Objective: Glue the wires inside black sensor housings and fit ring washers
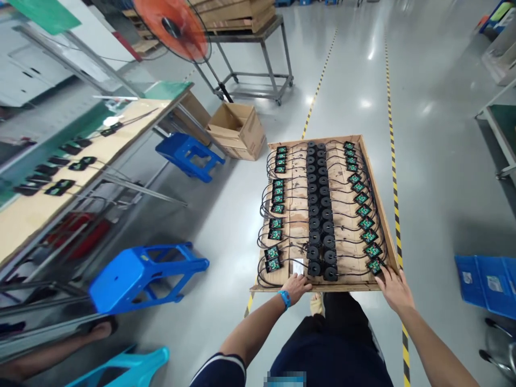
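**Wooden tray carried by both hands over the workshop floor**

A grey, glossy floor (355, 80) is seen under everything, crossed by two yellow-and-black striped lines (390, 123). Along the left a long workbench (48, 204) is set, with dark small parts laid out on its pale top. A metal cart (258, 59) loaded with wooden pallets is parked at the far end, and an orange fan (173, 24) stands just beside it. An open cardboard box (237, 129) is placed on the floor near two blue stools (137, 277).

In the middle a flat wooden tray (381, 188) is held level, out in front of the person's body and above the floor. Two columns of black rings (320, 215) are lined up down its centre, and green circuit boards (363, 209) are ranged along both sides, joined to the rings by black wires (264, 226).

The tray's near edge is gripped by the left hand (296, 285), fingers laid on top beside a small white label (298, 267); a blue wristband (285, 298) is worn. The near right corner is clasped by the right hand (395, 287), fingers touching the last board.
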Demonstrator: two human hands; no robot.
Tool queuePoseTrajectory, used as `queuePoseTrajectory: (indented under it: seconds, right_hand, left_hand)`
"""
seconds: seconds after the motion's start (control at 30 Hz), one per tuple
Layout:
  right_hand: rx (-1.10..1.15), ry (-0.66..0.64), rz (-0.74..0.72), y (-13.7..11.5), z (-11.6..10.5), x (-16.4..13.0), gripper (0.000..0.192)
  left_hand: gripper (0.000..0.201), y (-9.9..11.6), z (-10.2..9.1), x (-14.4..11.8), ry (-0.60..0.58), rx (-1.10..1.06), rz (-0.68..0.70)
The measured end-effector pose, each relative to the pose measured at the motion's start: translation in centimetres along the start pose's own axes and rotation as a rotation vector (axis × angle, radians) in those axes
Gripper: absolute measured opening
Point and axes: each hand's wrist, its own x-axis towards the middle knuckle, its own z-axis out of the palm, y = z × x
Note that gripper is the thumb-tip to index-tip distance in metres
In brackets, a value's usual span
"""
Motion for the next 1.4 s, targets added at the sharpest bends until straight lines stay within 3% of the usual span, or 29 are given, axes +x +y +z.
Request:
queuePoseTrajectory:
  seconds: [0.17, 0.37, 0.5, 0.6, 0.7, 0.9, 1.0, 1.17, 1.4]
  right_hand:
    - [0.005, 0.006, -0.016, -3.7, 1.3, 8.3, 0.087]
    - [-0.017, -0.006, -0.068, -7.6, -1.1, 21.1, 0.109]
    - [-0.067, -0.071, -0.002, -10.2, -1.9, 30.1, 0.081]
    - [-0.118, -0.082, 0.083, -12.4, -1.8, 37.3, 0.061]
    - [-0.141, -0.069, 0.131, -14.5, -2.3, 44.4, 0.050]
    - [-0.137, -0.067, 0.171, -18.1, -5.5, 58.1, 0.042]
    - [-0.133, -0.076, 0.182, -18.7, -7.1, 65.2, 0.042]
    - [-0.122, -0.057, 0.172, -17.3, -9.0, 77.9, 0.041]
    - [-0.151, 0.007, 0.138, -14.3, -13.5, 97.0, 0.038]
  left_hand:
    - [0.027, -3.5, -11.3, 5.7, 0.048, -0.104, -0.054]
    - [0.026, -4.8, -25.7, 14.2, 0.263, -0.467, -0.240]
    - [0.037, -4.2, -32.9, 21.2, 0.451, -0.856, -0.442]
    - [0.042, -3.0, -37.6, 27.9, 0.527, -1.181, -0.583]
    - [0.047, -1.9, -43.5, 35.4, 0.499, -1.480, -0.705]
    - [0.057, -1.5, -58.2, 48.7, 0.422, -1.848, -0.843]
    - [0.055, -1.7, -64.7, 54.4, 0.420, -1.944, -0.880]
    - [0.051, -2.0, -73.7, 64.3, 0.437, -2.034, -0.920]
    - [0.048, 0.5, -87.5, 79.7, 0.495, -2.116, -0.906]
